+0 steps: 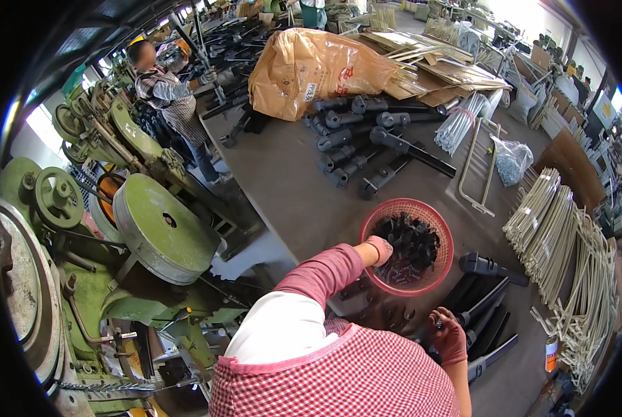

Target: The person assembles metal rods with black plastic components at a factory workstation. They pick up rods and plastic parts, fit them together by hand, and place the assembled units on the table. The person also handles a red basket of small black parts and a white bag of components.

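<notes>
A red plastic basket (448, 267) holds many small black parts (409, 240) and some small coiled, spring-like pieces at its near side. My left hand (377, 250), in a pink glove, reaches over the basket's left rim; its fingers point down toward the parts and are mostly hidden. Closer to me, my right hand (448, 336) wears a dark red glove with the fingertips showing. Its fingers are curled around something small and dark that I cannot make out. Beside it lie several long black tube-shaped pieces (488, 309) with grey edges.
Black jointed brackets (366, 135) are heaped beyond the basket, before a big orange-brown sack (304, 73). Bundled metal rods (561, 243) lie at right, near a bent metal frame (479, 167) and a clear bag (512, 161). Green machinery (165, 226) stands left; a person (168, 97) works beyond it.
</notes>
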`<state>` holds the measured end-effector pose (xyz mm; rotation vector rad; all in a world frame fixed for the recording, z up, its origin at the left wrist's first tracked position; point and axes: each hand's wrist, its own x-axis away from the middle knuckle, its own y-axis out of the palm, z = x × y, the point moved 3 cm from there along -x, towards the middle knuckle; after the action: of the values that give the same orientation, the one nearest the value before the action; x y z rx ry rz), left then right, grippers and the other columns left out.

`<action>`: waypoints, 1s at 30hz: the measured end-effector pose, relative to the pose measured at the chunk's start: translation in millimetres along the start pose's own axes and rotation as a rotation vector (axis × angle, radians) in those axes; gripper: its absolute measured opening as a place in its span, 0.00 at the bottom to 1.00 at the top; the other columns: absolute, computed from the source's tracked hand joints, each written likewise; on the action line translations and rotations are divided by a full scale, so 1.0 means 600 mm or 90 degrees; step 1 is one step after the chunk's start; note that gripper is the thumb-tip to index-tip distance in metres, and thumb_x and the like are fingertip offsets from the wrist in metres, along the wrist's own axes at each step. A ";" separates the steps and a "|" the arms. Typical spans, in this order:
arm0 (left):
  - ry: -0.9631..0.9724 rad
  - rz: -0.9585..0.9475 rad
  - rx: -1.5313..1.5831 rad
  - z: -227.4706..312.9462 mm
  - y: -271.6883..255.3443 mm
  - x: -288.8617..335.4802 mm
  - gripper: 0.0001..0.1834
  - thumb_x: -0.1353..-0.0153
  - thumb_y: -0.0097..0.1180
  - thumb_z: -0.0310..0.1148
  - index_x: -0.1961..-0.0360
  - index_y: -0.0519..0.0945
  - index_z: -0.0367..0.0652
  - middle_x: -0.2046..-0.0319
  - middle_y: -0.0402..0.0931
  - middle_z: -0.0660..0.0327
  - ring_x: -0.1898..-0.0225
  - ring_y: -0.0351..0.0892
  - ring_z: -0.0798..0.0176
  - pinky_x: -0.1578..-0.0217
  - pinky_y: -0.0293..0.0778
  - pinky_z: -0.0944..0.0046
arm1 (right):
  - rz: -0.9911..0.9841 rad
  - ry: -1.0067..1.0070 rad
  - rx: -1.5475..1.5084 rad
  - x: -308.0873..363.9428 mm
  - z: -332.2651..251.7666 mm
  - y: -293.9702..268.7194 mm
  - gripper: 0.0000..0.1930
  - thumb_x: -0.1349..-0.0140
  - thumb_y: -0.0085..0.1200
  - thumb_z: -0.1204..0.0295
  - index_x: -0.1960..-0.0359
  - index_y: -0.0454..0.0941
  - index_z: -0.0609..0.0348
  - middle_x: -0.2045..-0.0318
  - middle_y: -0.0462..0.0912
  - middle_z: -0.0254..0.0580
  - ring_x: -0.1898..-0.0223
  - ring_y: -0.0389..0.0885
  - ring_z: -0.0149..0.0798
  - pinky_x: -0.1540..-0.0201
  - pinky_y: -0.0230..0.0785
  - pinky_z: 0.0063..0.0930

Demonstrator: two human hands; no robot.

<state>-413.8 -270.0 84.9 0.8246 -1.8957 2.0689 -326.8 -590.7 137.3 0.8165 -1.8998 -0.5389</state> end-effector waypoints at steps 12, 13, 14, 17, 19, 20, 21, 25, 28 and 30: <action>0.122 0.236 0.560 -0.032 -0.026 0.052 0.22 0.44 0.64 0.43 0.54 0.83 0.38 0.57 0.83 0.53 0.53 0.82 0.56 0.50 0.74 0.59 | -0.146 -0.024 0.132 0.011 -0.015 0.121 0.10 0.36 0.55 0.74 0.54 0.78 0.64 0.63 0.82 0.41 0.65 0.81 0.33 0.61 0.77 0.25; 0.080 0.230 0.656 -0.027 -0.023 0.052 0.20 0.42 0.63 0.41 0.54 0.82 0.38 0.56 0.83 0.56 0.56 0.81 0.60 0.51 0.74 0.60 | -0.182 -0.011 0.142 0.015 -0.022 0.140 0.12 0.37 0.56 0.77 0.52 0.76 0.66 0.60 0.82 0.43 0.61 0.82 0.34 0.57 0.78 0.27; 0.069 0.298 0.747 -0.020 -0.020 0.058 0.19 0.41 0.62 0.40 0.52 0.81 0.43 0.63 0.83 0.58 0.62 0.82 0.60 0.59 0.77 0.59 | -0.165 -0.023 0.160 0.021 -0.026 0.150 0.11 0.35 0.56 0.75 0.53 0.77 0.66 0.60 0.82 0.42 0.63 0.81 0.33 0.59 0.78 0.27; 0.022 0.128 1.446 0.001 -0.006 0.060 0.12 0.32 0.54 0.32 0.50 0.72 0.45 0.65 0.76 0.59 0.70 0.79 0.62 0.66 0.82 0.58 | -0.116 0.010 0.129 0.038 -0.031 0.171 0.12 0.30 0.53 0.64 0.57 0.77 0.62 0.65 0.81 0.38 0.73 0.76 0.27 0.72 0.70 0.19; -0.039 0.205 1.504 0.000 -0.009 0.068 0.05 0.32 0.55 0.34 0.61 0.75 0.46 0.72 0.77 0.63 0.73 0.79 0.65 0.74 0.81 0.62 | -0.030 -0.014 0.220 0.049 -0.035 0.172 0.16 0.33 0.56 0.55 0.63 0.77 0.57 0.72 0.78 0.30 0.79 0.70 0.22 0.80 0.61 0.17; -0.134 0.193 1.515 -0.001 -0.006 0.072 0.06 0.32 0.57 0.37 0.63 0.77 0.48 0.75 0.76 0.65 0.74 0.79 0.67 0.77 0.80 0.64 | -0.053 -0.033 0.209 0.055 -0.035 0.176 0.17 0.34 0.58 0.53 0.63 0.77 0.55 0.76 0.74 0.26 0.82 0.66 0.21 0.83 0.56 0.16; -0.139 0.189 1.525 0.001 -0.006 0.075 0.06 0.33 0.58 0.38 0.62 0.78 0.49 0.75 0.76 0.65 0.74 0.79 0.67 0.78 0.79 0.65 | -0.063 -0.057 0.206 0.060 -0.038 0.179 0.17 0.35 0.59 0.54 0.65 0.77 0.56 0.77 0.72 0.26 0.83 0.63 0.21 0.83 0.54 0.16; -0.169 0.205 1.373 0.007 -0.002 0.061 0.11 0.35 0.60 0.38 0.54 0.80 0.48 0.71 0.78 0.64 0.69 0.79 0.66 0.69 0.78 0.62 | -0.088 -0.100 0.199 0.076 -0.041 0.181 0.14 0.34 0.59 0.58 0.65 0.77 0.56 0.78 0.70 0.25 0.82 0.62 0.21 0.81 0.53 0.15; -0.121 0.352 1.005 0.004 -0.011 0.044 0.14 0.36 0.60 0.36 0.52 0.81 0.44 0.66 0.81 0.65 0.65 0.76 0.67 0.61 0.72 0.64 | -0.126 -0.120 0.176 0.084 -0.042 0.181 0.11 0.34 0.59 0.62 0.63 0.78 0.57 0.76 0.71 0.25 0.78 0.63 0.20 0.78 0.55 0.14; -0.084 0.405 0.803 0.003 -0.019 0.038 0.07 0.34 0.57 0.33 0.58 0.81 0.43 0.68 0.79 0.65 0.67 0.77 0.65 0.62 0.73 0.64 | -0.148 -0.108 0.119 0.088 -0.042 0.180 0.08 0.34 0.59 0.69 0.58 0.79 0.58 0.72 0.76 0.27 0.73 0.69 0.22 0.72 0.62 0.14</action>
<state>-426.1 -275.0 106.9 0.5208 -0.6823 3.7043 -353.9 -556.7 252.1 1.1538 -2.0459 -0.5936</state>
